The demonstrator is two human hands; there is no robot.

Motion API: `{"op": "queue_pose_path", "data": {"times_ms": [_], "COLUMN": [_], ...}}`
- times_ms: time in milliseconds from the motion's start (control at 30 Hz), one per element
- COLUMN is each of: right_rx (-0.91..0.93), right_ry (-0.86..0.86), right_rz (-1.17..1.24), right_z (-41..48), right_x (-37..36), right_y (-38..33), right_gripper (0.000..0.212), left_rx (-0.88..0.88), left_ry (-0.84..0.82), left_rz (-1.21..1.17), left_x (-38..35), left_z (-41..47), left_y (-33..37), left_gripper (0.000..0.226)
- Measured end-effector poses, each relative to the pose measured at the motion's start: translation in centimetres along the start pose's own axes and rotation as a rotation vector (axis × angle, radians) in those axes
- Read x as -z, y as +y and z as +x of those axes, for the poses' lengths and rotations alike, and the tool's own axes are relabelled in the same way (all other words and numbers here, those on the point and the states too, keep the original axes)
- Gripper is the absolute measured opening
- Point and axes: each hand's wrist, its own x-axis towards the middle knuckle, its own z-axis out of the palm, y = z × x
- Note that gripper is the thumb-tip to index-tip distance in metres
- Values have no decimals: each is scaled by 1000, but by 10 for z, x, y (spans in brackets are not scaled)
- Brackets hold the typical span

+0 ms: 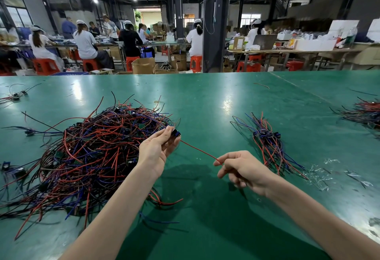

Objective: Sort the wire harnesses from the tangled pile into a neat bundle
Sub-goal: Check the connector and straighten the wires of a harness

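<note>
One harness (191,146) held taut
Connector (176,132) pinched in left hand (159,148), red wire (205,153) in right hand (242,169); tangled pile (92,152) at nine o'clock.

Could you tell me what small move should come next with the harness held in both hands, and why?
Probably lift the connector in the left hand up and away from the tangled pile: its other wires appear to run into the pile, while the right hand pinches the red wire taut.
</note>
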Motion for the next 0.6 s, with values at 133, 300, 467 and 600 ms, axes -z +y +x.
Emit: {"op": "queue_pose_path", "data": {"times_ms": [133,300,467,600], "right_rx": [-8,-23,-134,-140], "right_ry": [-9,-40,-417,-593], "right_rz": [27,19,-121,-183], "right_z": [1,3,-2,-1], "right_x": [-1,2,13,23], "right_y": [2,3,1,-2], "right_gripper": [26,26,24,21], "left_rx": [-3,3,56,134], "left_ry": [7,12,-9,-47], "left_rz": [4,4,0,-55], "left_x": [0,1,0,-2], "left_z": [0,0,-1,-4], "left_y": [0,-1,-7,-10], "left_gripper": [5,6,6,8]}}
